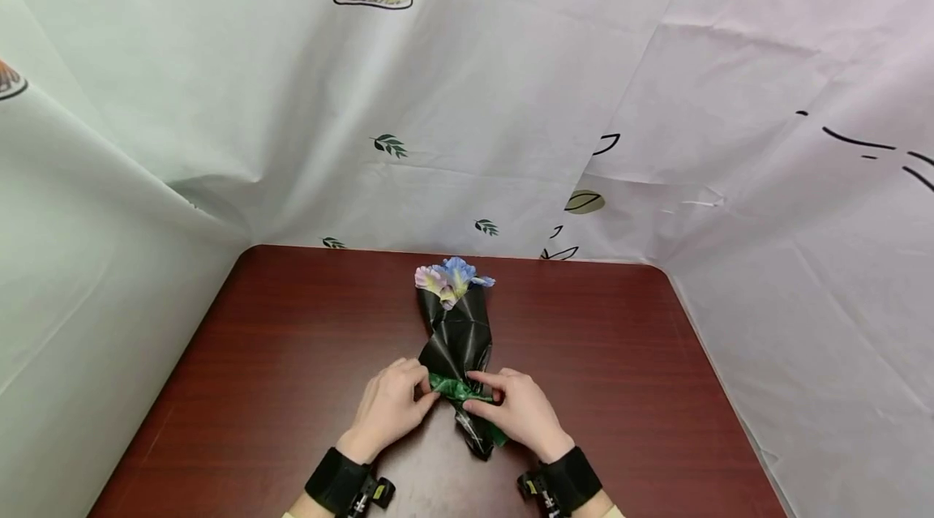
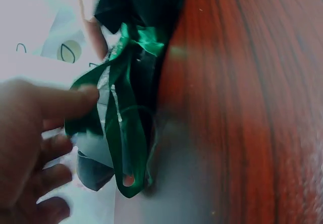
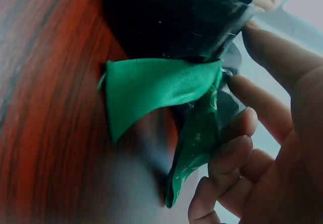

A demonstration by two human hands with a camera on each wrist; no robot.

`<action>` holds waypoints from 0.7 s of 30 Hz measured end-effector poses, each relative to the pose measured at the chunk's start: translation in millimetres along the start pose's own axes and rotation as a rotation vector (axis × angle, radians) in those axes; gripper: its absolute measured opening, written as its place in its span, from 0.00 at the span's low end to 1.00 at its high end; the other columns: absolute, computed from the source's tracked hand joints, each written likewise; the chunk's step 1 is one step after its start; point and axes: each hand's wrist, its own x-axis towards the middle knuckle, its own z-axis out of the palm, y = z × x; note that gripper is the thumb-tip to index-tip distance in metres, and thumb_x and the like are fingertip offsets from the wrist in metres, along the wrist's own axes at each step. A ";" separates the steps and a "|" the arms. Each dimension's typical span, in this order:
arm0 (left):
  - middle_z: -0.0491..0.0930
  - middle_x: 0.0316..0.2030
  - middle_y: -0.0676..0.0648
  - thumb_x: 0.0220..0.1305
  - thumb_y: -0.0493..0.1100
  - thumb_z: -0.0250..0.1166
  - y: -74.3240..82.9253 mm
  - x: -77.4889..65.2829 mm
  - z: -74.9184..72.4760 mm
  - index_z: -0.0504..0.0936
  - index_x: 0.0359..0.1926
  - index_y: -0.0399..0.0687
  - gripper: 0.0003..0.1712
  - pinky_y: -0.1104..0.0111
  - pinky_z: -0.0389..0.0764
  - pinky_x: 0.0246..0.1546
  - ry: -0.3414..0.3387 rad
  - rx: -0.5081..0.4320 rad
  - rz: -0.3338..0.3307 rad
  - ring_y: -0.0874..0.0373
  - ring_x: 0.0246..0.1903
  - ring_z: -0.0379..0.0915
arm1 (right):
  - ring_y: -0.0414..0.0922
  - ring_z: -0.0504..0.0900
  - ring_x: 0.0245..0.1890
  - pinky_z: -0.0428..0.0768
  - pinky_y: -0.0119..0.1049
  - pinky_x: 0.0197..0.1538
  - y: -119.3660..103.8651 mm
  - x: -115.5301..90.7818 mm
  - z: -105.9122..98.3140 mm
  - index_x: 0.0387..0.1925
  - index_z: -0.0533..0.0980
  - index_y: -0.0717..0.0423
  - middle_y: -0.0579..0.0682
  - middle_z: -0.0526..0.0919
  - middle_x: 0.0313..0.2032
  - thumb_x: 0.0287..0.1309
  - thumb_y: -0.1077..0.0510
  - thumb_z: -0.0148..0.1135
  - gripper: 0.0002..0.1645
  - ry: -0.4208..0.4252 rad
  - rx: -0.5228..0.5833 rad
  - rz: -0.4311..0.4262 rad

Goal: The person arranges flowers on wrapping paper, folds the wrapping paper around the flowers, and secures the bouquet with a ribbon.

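Observation:
A small bouquet (image 1: 461, 336) in glossy black wrapping lies on the table, its blue and pink flowers (image 1: 454, 279) toward the far edge. Around its narrow waist goes a green ribbon (image 1: 454, 388), with a loop and tails hanging loose in the wrist views. From the left side, my left hand (image 1: 394, 400) pinches the ribbon (image 2: 86, 105) between thumb and finger. On the other side, the thumb and forefinger of my right hand (image 1: 518, 408) hold the ribbon at the waist. Its other fingers curl beside a patterned ribbon tail (image 3: 194, 143).
The dark red-brown wooden table (image 1: 306, 315) has rounded far corners. White printed cloth (image 1: 467, 96) hangs behind it and along both sides. Each wrist wears a black strap (image 1: 337, 481) with a small camera.

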 end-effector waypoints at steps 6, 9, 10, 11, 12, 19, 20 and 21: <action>0.82 0.32 0.65 0.52 0.37 0.80 2.0 -3.8 -4.5 0.70 0.20 0.67 0.27 0.75 0.75 0.29 -0.227 -0.231 0.006 0.74 0.29 0.73 | 0.33 0.61 0.17 0.57 0.29 0.23 -5.1 5.0 5.8 0.64 0.86 0.33 0.35 0.65 0.21 0.61 0.35 0.76 0.30 0.044 -0.142 -0.019; 0.88 0.43 0.59 0.50 0.36 0.78 1.1 -4.6 -7.0 0.69 0.18 0.64 0.26 0.68 0.83 0.42 -0.331 -0.240 0.048 0.68 0.43 0.81 | 0.33 0.61 0.17 0.61 0.32 0.24 -7.2 5.5 7.5 0.63 0.85 0.30 0.35 0.65 0.20 0.60 0.32 0.76 0.31 0.053 -0.225 -0.001; 0.88 0.46 0.58 0.50 0.36 0.78 1.0 -4.9 -8.4 0.69 0.17 0.64 0.25 0.63 0.84 0.47 -0.362 -0.231 0.056 0.65 0.48 0.82 | 0.33 0.61 0.17 0.62 0.33 0.25 -8.0 5.4 7.6 0.64 0.85 0.29 0.35 0.65 0.20 0.60 0.31 0.75 0.31 0.050 -0.243 0.007; 0.88 0.49 0.56 0.49 0.36 0.77 1.2 -5.2 -10.1 0.69 0.16 0.63 0.25 0.58 0.83 0.52 -0.393 -0.223 0.060 0.63 0.52 0.81 | 0.33 0.61 0.17 0.63 0.34 0.27 -8.6 5.4 7.8 0.64 0.85 0.29 0.35 0.65 0.20 0.60 0.29 0.74 0.32 0.043 -0.258 0.018; 0.87 0.52 0.55 0.48 0.36 0.76 1.6 -5.3 -12.0 0.69 0.15 0.63 0.25 0.52 0.82 0.56 -0.425 -0.218 0.055 0.60 0.56 0.80 | 0.33 0.61 0.17 0.64 0.36 0.28 -9.0 5.4 8.0 0.64 0.84 0.28 0.35 0.65 0.20 0.60 0.28 0.73 0.32 0.034 -0.269 0.030; 0.80 0.60 0.48 0.41 0.33 0.75 8.1 -4.2 -24.0 0.67 0.13 0.61 0.25 0.38 0.73 0.59 -0.506 -0.127 -0.018 0.47 0.63 0.72 | 0.36 0.63 0.17 0.62 0.35 0.25 -10.9 6.5 8.1 0.65 0.83 0.27 0.38 0.66 0.19 0.59 0.27 0.72 0.33 -0.008 -0.251 0.097; 0.80 0.61 0.46 0.41 0.33 0.76 9.2 -4.4 -25.5 0.68 0.13 0.61 0.25 0.39 0.73 0.58 -0.505 -0.098 -0.019 0.45 0.64 0.72 | 0.36 0.63 0.17 0.61 0.35 0.24 -11.0 6.7 8.2 0.65 0.84 0.27 0.38 0.66 0.19 0.59 0.28 0.73 0.33 -0.009 -0.241 0.101; 0.79 0.62 0.45 0.42 0.34 0.77 10.1 -4.8 -27.1 0.68 0.13 0.61 0.25 0.40 0.73 0.58 -0.512 -0.069 -0.021 0.44 0.64 0.71 | 0.36 0.63 0.16 0.59 0.35 0.24 -11.3 6.8 8.2 0.65 0.84 0.28 0.38 0.66 0.19 0.59 0.29 0.73 0.33 -0.011 -0.234 0.102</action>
